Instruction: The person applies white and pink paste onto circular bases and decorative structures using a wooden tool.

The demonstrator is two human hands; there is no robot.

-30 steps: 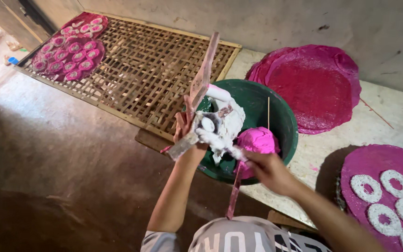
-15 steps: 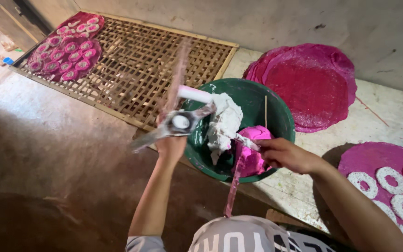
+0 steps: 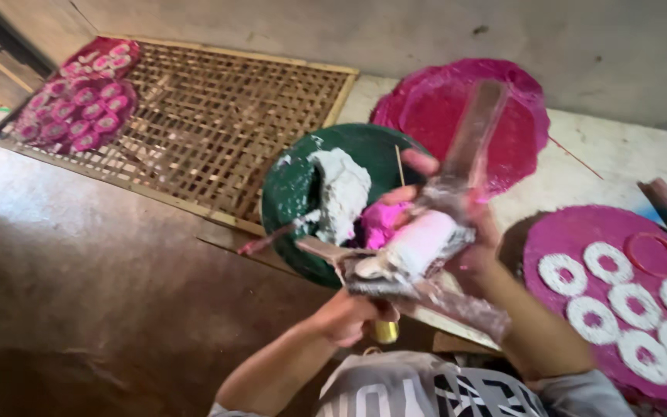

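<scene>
My left hand (image 3: 349, 316) is gripping the lower handle of the press (image 3: 418, 255), fingers wrapped tight. My right hand (image 3: 457, 224) is closing round the upper lever, its long axis rising up and away to the right. The press is hanging just before the green bowl (image 3: 295, 193) holding white and pink dough (image 3: 341, 193). Right: pink mat (image 3: 580, 232) bearing rings. Beyond: bamboo rack (image 3: 210, 131).

White and pink dough (image 3: 345, 202) is held in a dark green bowl (image 3: 291, 193). Beside the bowl, a tan lattice rack (image 3: 218, 131) is seen; right of the bowl, white rings (image 3: 627, 301) are patterned on a magenta mat (image 3: 561, 235).
</scene>
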